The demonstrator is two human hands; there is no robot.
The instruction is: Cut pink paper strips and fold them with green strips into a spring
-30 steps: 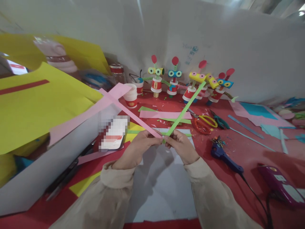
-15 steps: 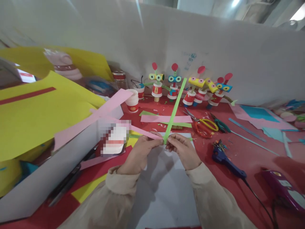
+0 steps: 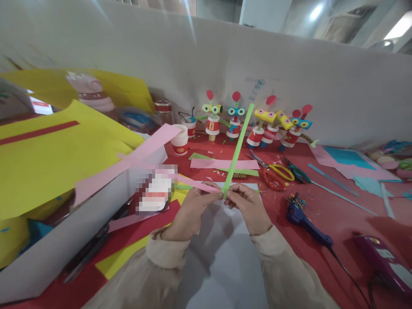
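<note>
Above a white sheet [image 3: 225, 266], a pink paper strip [image 3: 193, 182] and a green paper strip [image 3: 240, 146] meet at their ends between my fingertips. My left hand [image 3: 192, 210] pinches the pink strip, which stretches off to the left. Closed on the lower end of the green strip, my right hand [image 3: 249, 208] holds it slanting up and away. Whether the two ends are joined is hidden by my fingers. Behind my hands, another pink strip [image 3: 209, 164] lies across green paper on the red table.
Scissors [image 3: 280, 171], dark-handled pliers [image 3: 299, 171] and a blue glue gun [image 3: 307, 223] with a cord lie at the right. Several paper-cup figures [image 3: 212, 124] stand along the back wall. Stacked cups [image 3: 180, 139] and a white box edge [image 3: 77, 223] are at the left.
My hands keep their pinch on the two strips at nearly the same spot. The whole view has shifted slightly, with the scene sitting a little lower.
</note>
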